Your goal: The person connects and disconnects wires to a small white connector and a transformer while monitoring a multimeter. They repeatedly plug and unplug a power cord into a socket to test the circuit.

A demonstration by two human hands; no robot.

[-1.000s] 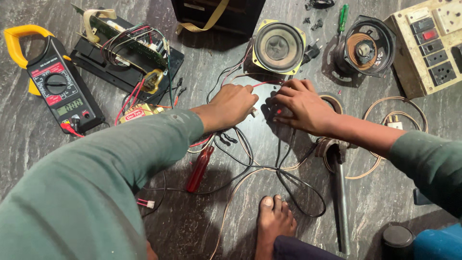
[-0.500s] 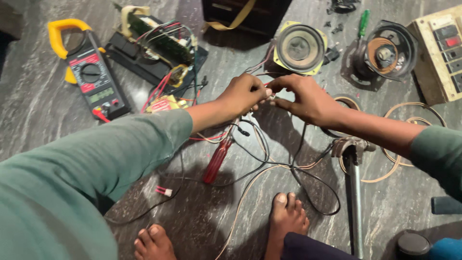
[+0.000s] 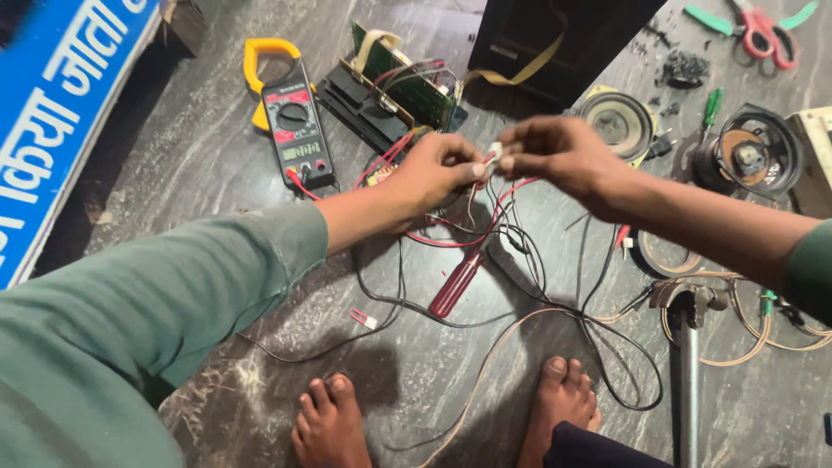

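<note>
**Asker:** Dark marbled floor (image 3: 208, 165) is seen from above; what is laid out on it?

**Describer:** From left to right: a blue signboard (image 3: 61, 113), a yellow clamp meter (image 3: 293, 126), a green circuit board (image 3: 403, 82), a red-handled screwdriver (image 3: 457, 282), a speaker cone (image 3: 617, 124), scissors (image 3: 754, 22). Two bare feet are shown below.

**Asker:** And the hands?

**Describer:** Left hand (image 3: 438, 169) and right hand (image 3: 555, 152) are brought together above the floor, fingertips pinched shut on a small white connector (image 3: 494, 156) with red and black wires (image 3: 485, 225) trailing down.

**Asker:** What might fail?

**Describer:** Thin leads could be pulled from the board if tugged, and the loose loops near the feet could be snagged.
</note>
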